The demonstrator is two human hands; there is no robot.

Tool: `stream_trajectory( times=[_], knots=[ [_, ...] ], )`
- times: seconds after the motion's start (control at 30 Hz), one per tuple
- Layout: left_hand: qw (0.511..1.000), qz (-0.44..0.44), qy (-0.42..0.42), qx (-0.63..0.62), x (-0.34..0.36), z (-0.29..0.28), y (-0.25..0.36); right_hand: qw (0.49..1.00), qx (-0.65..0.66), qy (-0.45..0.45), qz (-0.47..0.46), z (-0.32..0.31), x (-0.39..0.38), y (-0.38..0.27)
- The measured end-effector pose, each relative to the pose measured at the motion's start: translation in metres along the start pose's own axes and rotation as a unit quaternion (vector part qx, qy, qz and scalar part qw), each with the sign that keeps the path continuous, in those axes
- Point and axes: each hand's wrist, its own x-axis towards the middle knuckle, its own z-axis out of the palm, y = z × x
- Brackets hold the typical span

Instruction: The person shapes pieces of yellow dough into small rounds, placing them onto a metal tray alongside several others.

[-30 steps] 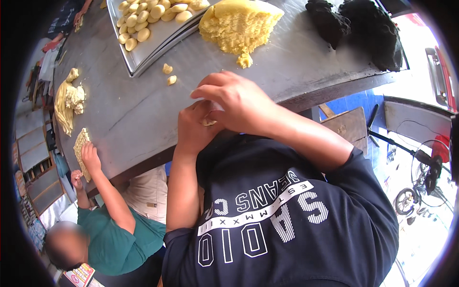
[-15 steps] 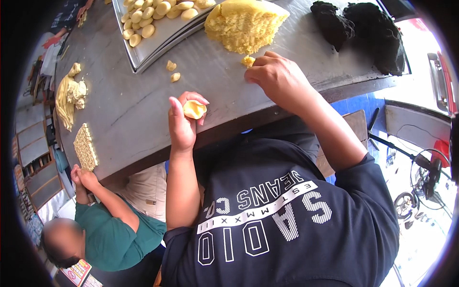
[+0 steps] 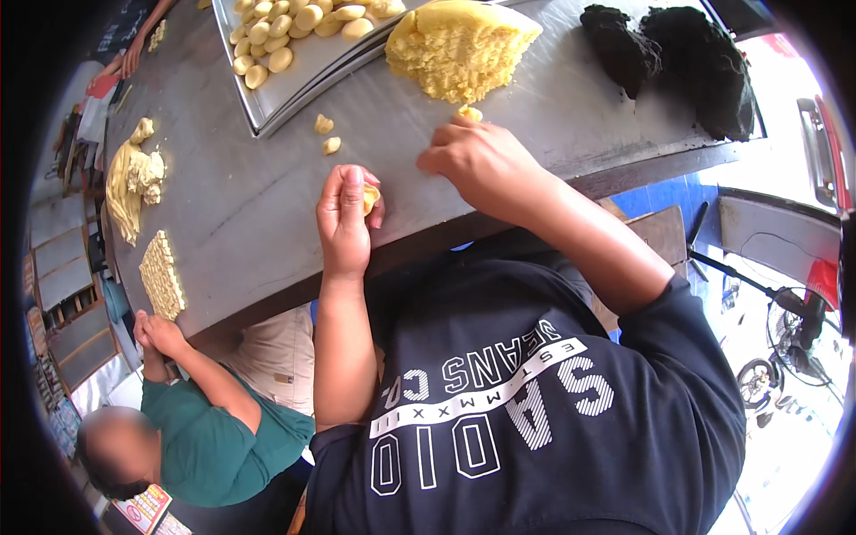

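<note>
While cupping the yellow dough piece [image 3: 371,199] in curled fingers of the left hand [image 3: 345,214] above the counter [image 3: 259,214], expect softness and little weight, support gently from beneath, and cannot tell the hidden grip of the right hand [image 3: 481,162].

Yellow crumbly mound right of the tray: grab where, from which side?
Likely the ragged near edge of the yellow mound, pinching from the wearer's side: that broken, crumbly face is turned toward them, while the far part looks smooth and rounded. The tray sits close on its left.
</note>
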Motion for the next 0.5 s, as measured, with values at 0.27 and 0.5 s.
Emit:
stream_trajectory(
  times=[0.27, 0.5],
  knots=[
    [0.998, -0.026, -0.05, 0.027, 0.0, 0.011, 0.007, 0.983, 0.152, 0.073, 0.073, -0.015, -0.016, 0.0],
    [0.966, 0.022, -0.041, 0.254, -0.003, 0.016, 0.004, 0.968, 0.243, 0.041, 0.04, -0.034, -0.008, -0.035]
  ],
)
